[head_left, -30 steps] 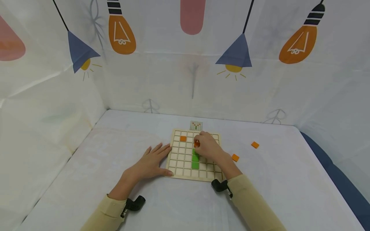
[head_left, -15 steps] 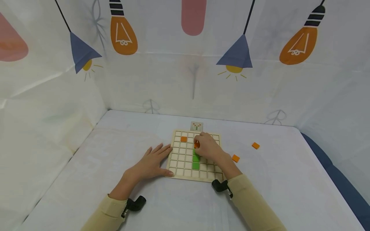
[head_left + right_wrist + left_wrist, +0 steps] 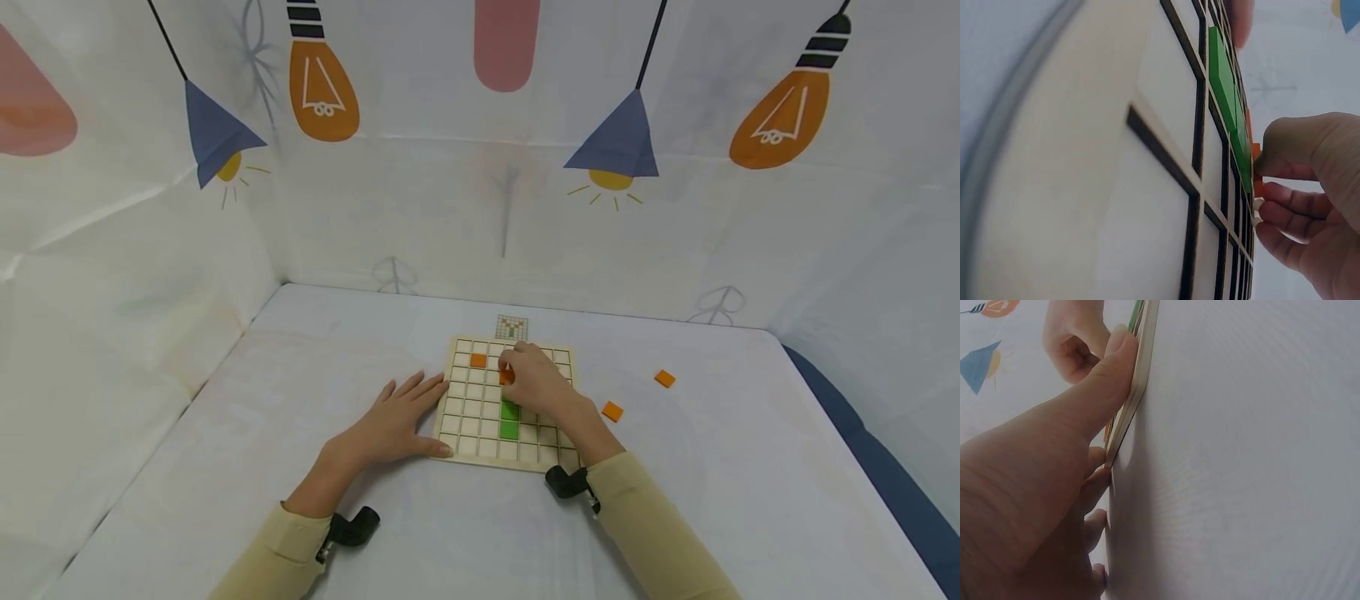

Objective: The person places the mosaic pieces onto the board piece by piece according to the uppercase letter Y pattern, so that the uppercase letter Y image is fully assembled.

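A wooden grid board (image 3: pixel 465 417) lies on the table. My left hand (image 3: pixel 393 423) rests with spread, straight fingers along its left edge; in the left wrist view the thumb (image 3: pixel 1107 375) lies on the board's edge. Over the upper middle of the grid, my right hand (image 3: pixel 542 379) pinches an orange square tile (image 3: pixel 506 377) between thumb and fingers. The right wrist view has this orange tile (image 3: pixel 1257 150) right at the grid surface, just beyond the green tiles (image 3: pixel 1222 81). Those green tiles sit in a column below the right hand. Another orange tile (image 3: pixel 478 361) occupies a cell at upper left.
Two loose orange tiles, one nearer (image 3: pixel 612 412) and one farther (image 3: pixel 664 378), lie on the table right of the board. A small pattern card (image 3: pixel 512 327) is just behind the board. White printed sheets (image 3: pixel 450 217) enclose the table at the back and sides.
My right hand has shifted slightly left over the grid with the orange tile in its pinch. The left hand stays at the board's edge.
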Demonstrator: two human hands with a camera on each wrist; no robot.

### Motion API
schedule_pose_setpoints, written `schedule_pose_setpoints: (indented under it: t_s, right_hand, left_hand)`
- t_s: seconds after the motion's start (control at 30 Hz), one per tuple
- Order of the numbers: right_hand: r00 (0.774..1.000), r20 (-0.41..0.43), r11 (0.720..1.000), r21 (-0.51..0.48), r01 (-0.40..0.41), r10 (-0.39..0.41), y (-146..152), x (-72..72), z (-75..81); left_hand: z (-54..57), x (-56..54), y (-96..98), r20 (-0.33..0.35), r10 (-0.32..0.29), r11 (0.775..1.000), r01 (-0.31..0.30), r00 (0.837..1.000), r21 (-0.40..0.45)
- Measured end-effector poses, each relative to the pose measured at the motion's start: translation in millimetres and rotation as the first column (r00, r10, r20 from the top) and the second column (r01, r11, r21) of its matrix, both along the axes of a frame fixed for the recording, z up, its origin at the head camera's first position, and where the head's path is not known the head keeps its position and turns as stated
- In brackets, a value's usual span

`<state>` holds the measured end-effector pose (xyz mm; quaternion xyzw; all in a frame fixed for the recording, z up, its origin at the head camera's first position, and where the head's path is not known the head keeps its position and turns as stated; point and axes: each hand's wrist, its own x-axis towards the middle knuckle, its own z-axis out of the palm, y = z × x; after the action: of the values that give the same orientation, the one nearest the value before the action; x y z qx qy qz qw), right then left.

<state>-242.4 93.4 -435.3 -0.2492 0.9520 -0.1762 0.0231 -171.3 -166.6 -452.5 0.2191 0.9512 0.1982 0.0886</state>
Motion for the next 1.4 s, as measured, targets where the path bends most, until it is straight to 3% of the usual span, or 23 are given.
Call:
schedule_pose_setpoints:
  t_s: [0.77, 1.0, 1.4]
  right_hand:
    - [1.0, 0.024, 0.998, -0.064, -0.012, 0.013, -9.5, 1.7, 2.5]
    - [1.0, -0.015, 0.998, -0.062, -0.009, 0.008, -8.2, -0.7, -1.8]
    - [0.999, -0.013, 0.997, -0.062, -0.045, 0.045, -9.4, -1.9, -1.2]
  left_hand:
    - [-2.8, -2.0, 0.0, 0.002, -0.002, 1.0, 0.002, 1.0, -0.009]
    - [-2.6, -1.8, -0.4, 0.003, 0.005, 1.0, -0.005, 1.0, -0.013]
    - [-3.0, -4.0, 0.9, 0.007, 0.01, 1.0, -0.01, 1.0, -0.006]
